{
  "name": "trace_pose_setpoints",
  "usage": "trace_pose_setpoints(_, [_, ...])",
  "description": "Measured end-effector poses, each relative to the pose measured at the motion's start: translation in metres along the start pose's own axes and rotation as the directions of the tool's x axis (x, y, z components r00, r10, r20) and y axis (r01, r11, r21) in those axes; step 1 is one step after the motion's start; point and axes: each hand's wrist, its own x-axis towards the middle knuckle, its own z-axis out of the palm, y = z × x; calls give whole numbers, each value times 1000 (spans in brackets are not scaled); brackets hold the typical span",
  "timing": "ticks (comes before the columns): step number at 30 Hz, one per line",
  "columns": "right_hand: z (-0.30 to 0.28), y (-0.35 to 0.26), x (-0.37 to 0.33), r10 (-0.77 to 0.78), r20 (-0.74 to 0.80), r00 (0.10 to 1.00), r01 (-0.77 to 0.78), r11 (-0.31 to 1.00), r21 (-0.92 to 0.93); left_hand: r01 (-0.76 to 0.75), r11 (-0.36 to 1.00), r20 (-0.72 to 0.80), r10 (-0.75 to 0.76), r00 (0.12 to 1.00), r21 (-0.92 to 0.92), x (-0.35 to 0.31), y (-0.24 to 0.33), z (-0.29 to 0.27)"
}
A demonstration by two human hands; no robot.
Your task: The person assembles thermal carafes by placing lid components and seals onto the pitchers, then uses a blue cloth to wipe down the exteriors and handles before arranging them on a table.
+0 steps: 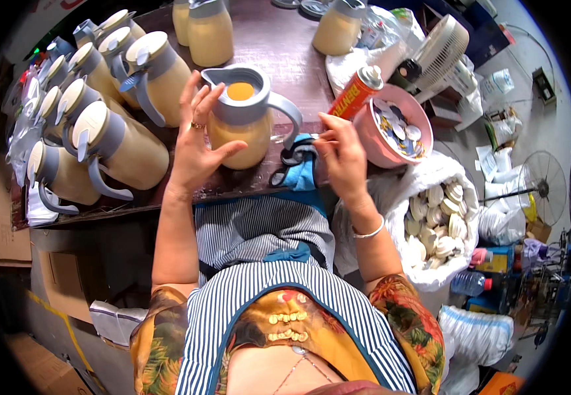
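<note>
A cream jug (259, 135) with a grey collar, spout and handle stands upright in front of me, its top uncovered and orange-yellow inside. At its left side is my left hand (196, 141), fingers spread and thumb across the body; whether it touches cannot be told. My right hand (343, 155) is to the right of the jug handle, thumb and fingers pinched together. Whatever is in that pinch is too small to make out. Between handle and right hand lies a crumpled blue and black cloth (302, 172) at the table's front edge.
Several lidded jugs (127, 151) crowd the left side; lidless ones (210, 36) stand at the back. An orange-red spray can (358, 91) is beside a pink bucket (381, 141) of small round pieces. A white sack (430, 276) of cream lids and a fan (440, 52) are at right.
</note>
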Motion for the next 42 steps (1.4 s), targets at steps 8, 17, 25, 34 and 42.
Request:
trace_pose_setpoints(8, [-12, 57, -48, 309, -39, 950, -312, 939, -147, 147, 842, -217, -37, 976, 519, -18, 26, 31])
trace_pose_setpoints(17, [46, 89, -21, -33, -59, 998, 15, 958, -285, -20, 944, -178, 83, 980, 329, -61, 27, 53])
trace_pose_setpoints(25, [53, 117, 9, 47, 255, 966, -97, 978, 187, 129, 901, 443, -323, 836, 413, -92, 27, 108])
trace_pose_setpoints(34, [62, 3, 36, -379, -197, 904, 410, 899, 152, -247, 873, 22, 262, 965, 420, 59, 28, -14])
trace_pose_setpoints(42, [80, -9, 98, -419, -103, 902, 423, 906, 22, -125, 941, 83, 104, 991, 313, 46, -3, 7])
